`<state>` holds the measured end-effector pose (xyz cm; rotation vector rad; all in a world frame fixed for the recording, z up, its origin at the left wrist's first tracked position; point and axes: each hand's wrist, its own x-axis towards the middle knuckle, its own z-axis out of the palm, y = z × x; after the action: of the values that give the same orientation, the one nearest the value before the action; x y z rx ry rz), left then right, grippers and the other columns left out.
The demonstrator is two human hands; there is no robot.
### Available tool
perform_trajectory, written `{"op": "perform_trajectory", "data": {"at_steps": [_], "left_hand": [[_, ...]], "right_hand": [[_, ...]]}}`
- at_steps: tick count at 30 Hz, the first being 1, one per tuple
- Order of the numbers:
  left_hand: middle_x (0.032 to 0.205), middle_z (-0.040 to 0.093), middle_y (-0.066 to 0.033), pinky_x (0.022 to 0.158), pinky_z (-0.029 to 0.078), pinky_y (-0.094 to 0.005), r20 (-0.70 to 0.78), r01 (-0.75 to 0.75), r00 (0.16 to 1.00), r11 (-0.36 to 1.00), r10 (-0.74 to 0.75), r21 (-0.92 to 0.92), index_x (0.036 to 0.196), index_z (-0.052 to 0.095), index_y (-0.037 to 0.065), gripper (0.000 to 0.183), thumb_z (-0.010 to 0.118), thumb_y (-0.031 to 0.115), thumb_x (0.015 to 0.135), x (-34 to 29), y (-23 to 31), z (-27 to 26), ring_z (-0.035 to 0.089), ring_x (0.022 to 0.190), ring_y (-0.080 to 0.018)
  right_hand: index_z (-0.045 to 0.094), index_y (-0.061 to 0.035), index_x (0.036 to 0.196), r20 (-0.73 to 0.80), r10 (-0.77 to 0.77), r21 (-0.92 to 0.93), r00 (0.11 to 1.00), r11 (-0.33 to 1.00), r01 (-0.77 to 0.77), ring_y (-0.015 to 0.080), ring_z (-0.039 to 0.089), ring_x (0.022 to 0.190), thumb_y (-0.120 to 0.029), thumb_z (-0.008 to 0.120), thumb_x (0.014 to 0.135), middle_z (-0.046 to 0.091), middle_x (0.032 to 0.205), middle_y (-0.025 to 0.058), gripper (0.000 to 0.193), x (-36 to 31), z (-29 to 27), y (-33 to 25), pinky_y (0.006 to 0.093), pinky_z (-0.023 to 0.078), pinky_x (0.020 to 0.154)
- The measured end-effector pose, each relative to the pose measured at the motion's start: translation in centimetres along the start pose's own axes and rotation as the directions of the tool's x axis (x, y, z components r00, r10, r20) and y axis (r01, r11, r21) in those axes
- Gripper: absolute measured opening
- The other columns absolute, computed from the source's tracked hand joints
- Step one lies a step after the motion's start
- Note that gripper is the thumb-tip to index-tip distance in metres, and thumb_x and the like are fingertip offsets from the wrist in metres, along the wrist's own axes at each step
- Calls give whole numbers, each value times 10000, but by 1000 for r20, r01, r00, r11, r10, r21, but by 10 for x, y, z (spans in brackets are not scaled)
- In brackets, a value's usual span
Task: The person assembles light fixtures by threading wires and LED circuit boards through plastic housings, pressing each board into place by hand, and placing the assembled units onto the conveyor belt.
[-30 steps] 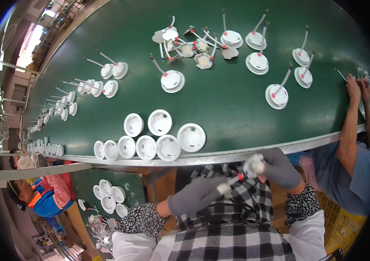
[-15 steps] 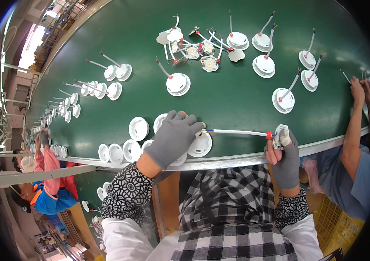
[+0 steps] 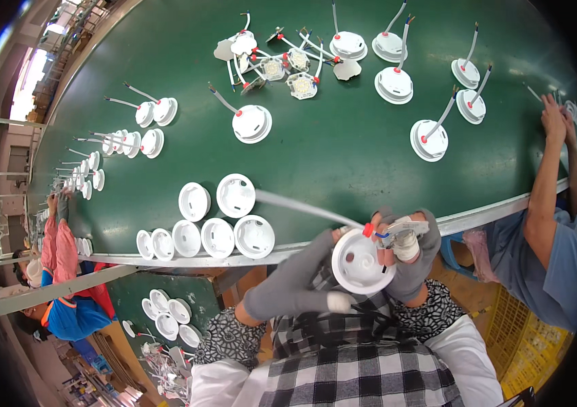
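Observation:
My left hand (image 3: 302, 278), in a grey glove, grips a round white plastic lamp housing (image 3: 360, 275) tilted with its hollow side up, just off the table edge. In my gloved right hand (image 3: 419, 261) is a small LED board (image 3: 405, 232), pinched at the housing's right rim. From the board a white cable (image 3: 309, 209) with a red grommet (image 3: 368, 230) stretches left above the housing. A fingertip of the right hand has a pale covering. Part of the left fingers is hidden behind the housing.
Hollow white housings (image 3: 218, 236) stand along the front edge. Beyond are housings with cables (image 3: 252, 124) and a pile of wired LED boards (image 3: 302, 85). A metal rail (image 3: 302, 249) borders the green table (image 3: 329, 163). Co-workers sit left and right; more housings (image 3: 166, 325) lie at lower left.
My left hand has come back from the housing row holding one housing, now beside my right hand. The LED board has moved left and nearer me. The cable's free end is no longer held.

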<state>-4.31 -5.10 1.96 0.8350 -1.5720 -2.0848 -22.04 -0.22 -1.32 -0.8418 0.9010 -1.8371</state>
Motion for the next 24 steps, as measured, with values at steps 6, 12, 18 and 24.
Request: {"op": "perform_trajectory", "data": {"at_steps": [6,12,18,24], "left_hand": [[1290,543,-147,999,424,-385,-45,153,988,933,-146,327,1301,482,18,867,891,358,617,-12,-18,5,539,1201,-274],[1148,611,-110,841,516,-373,-433,185,883,714,180,675,1227,523,50,798,892,342,583,-32,-18,1,638,1013,-262],[1105,622,-99,812,518,-371,-563,260,750,629,346,733,1221,509,69,805,887,348,568,-42,-31,-6,646,972,-278],[1099,581,-157,794,508,-413,-583,289,751,640,310,712,1230,499,23,770,886,258,607,-45,-30,-2,605,959,-337]], "right_hand": [[592,-21,953,156,183,98,971,975,-200,159,629,782,-41,727,795,657,879,107,209,-1,-2,-2,323,532,731],[601,-15,951,-47,451,160,891,884,-439,152,614,762,-10,722,758,651,858,69,228,-25,-56,-55,293,495,671],[637,2,868,-130,413,-354,901,830,-431,92,565,580,-50,688,786,648,768,65,109,-34,-43,-62,234,448,531],[665,4,848,-76,525,-255,848,812,-526,84,551,553,-153,719,833,639,697,48,166,-18,-11,-65,250,447,520]]}}
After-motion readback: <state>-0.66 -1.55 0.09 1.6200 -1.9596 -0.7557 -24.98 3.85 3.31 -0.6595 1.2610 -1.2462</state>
